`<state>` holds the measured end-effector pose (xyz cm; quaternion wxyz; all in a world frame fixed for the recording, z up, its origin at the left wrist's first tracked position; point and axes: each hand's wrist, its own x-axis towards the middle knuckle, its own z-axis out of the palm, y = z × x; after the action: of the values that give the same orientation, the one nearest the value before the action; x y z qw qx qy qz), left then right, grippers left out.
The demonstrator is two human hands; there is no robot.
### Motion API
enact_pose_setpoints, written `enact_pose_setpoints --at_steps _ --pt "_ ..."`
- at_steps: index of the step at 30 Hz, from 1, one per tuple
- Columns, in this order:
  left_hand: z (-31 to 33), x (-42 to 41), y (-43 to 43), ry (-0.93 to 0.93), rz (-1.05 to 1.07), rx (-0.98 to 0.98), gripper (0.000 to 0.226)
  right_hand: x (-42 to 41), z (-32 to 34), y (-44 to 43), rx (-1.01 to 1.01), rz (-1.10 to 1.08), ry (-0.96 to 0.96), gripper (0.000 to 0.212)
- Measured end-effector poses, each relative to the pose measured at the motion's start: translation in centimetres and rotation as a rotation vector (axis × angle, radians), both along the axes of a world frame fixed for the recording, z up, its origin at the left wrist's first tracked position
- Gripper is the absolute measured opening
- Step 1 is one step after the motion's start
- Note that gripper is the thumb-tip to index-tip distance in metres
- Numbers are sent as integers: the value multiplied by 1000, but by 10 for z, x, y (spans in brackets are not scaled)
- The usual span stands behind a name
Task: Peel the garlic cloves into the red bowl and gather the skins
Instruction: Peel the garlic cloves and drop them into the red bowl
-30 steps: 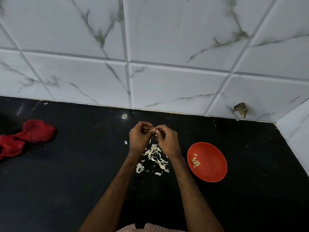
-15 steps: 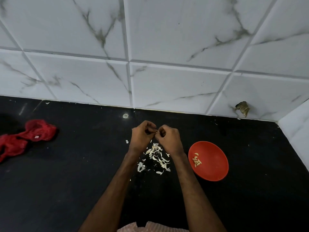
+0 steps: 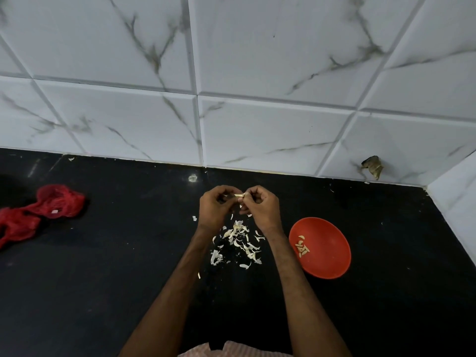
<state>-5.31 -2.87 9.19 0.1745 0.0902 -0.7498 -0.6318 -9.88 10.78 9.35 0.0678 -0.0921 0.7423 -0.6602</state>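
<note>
The tabletop (image 3: pixel 103 279) is black and polished smooth, like stone. The wall tiles (image 3: pixel 257 130) are white with grey marble veining, smooth and softly glossy; one near the right back corner has a rough brownish broken patch (image 3: pixel 373 167). The red bowl (image 3: pixel 327 256) looks like smooth plastic with a dull sheen; the peeled cloves (image 3: pixel 301 247) in it are pale and smooth. The garlic skins (image 3: pixel 240 239) on the tabletop are thin, dry and papery, like the skin on the garlic clove (image 3: pixel 239 195) pinched by the left hand (image 3: pixel 215 208) and right hand (image 3: pixel 261 207). At the left edge lies a red net bag (image 3: pixel 59 204) of open mesh.
</note>
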Motion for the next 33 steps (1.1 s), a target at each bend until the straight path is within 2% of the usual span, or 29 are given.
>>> enact_pose_setpoints --at_steps 9,14,17,25,33 --pt "1 2 3 43 -61 260 16 -1 -1 -4 -45 -3 -60 9" --pt "-6 0 7 -12 -57 415 18 1 1 -3 21 2 25 6" --pt "-7 1 10 -75 -34 504 20 1 -1 -2 139 -6 143 3" --pt "-8 -1 10 -120 -33 517 15 0 -3 -2 393 35 326 9" --pt "-7 2 10 -116 -62 562 14 -1 -4 -1 474 53 410 11"
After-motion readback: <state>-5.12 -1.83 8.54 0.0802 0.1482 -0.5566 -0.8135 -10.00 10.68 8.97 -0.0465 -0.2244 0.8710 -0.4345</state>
